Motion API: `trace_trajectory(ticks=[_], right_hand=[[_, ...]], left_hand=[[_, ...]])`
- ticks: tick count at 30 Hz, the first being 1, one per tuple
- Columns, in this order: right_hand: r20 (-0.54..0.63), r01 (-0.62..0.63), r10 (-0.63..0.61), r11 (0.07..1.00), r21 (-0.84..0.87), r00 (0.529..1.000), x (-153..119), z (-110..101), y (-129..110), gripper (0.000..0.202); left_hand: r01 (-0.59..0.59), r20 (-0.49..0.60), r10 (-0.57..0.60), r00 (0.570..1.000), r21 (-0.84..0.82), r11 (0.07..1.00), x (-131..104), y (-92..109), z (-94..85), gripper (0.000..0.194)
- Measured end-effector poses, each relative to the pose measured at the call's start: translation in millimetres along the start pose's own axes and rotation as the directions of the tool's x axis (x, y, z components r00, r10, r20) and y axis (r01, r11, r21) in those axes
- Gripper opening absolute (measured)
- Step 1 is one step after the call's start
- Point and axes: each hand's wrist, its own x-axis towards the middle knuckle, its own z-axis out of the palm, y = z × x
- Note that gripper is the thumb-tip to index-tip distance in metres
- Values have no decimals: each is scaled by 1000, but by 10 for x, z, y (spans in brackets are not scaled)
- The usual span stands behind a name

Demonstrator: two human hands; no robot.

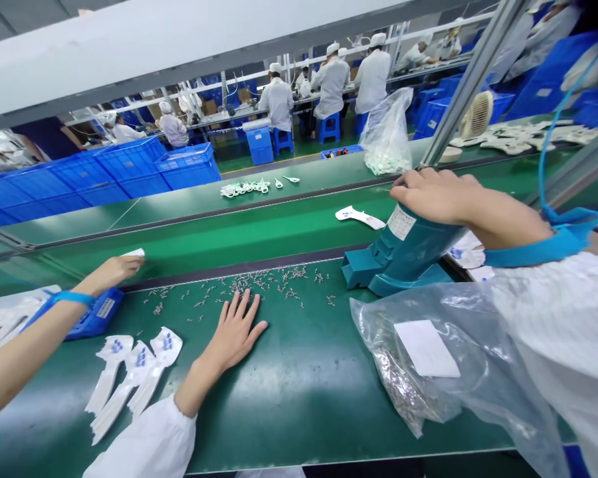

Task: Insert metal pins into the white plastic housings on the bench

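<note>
My left hand [238, 328] lies flat on the green worktable with its fingers spread. Its fingertips reach the edge of a scatter of small metal screws [252, 282]. My right hand [431, 192] is wrapped over the top of a teal plastic holder [403, 249] with a white label; the holder leans, and its inside is hidden. A clear plastic bag [478, 332] of small metal parts lies in front of it, a white paper slip [427, 348] on top. White plastic parts with blue marks [142, 362] lie left of my left hand.
At the left, a co-worker's hand [117, 272] holds a small white piece above a blue bin [97, 312]. Behind runs a green conveyor belt [204, 242] with one white part [359, 216]. A metal post [468, 86] rises at the right.
</note>
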Motion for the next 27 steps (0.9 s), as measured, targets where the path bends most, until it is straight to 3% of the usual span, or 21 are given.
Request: trace_trajectory(ticks=[3, 6, 10, 15, 20, 27], right_hand=[[-11, 16, -16, 1000, -2, 1000, 9, 15, 10, 56], [-9, 4, -4, 1000, -3, 1000, 8, 15, 5, 56], [-5, -1, 1, 1000, 3, 1000, 4, 7, 0, 56], [-21, 15, -15, 1000, 0, 1000, 29, 27, 21, 56], [-20, 14, -14, 1000, -20, 1000, 56, 42, 36, 55], [15, -3, 4, 1000, -15, 1000, 33, 19, 16, 55]], left_hand=[[-142, 51, 144, 988, -41, 989, 111, 60, -125, 62], [-204, 59, 206, 977, -46, 978, 182, 47, -188, 61], [-58, 1, 58, 998, -7, 998, 199, -91, -111, 64], [116, -60, -114, 992, 39, 992, 137, -304, -43, 63], [160, -95, -155, 983, 54, 986, 193, -351, -84, 62], [139, -56, -136, 989, 50, 989, 284, -448, 29, 64]])
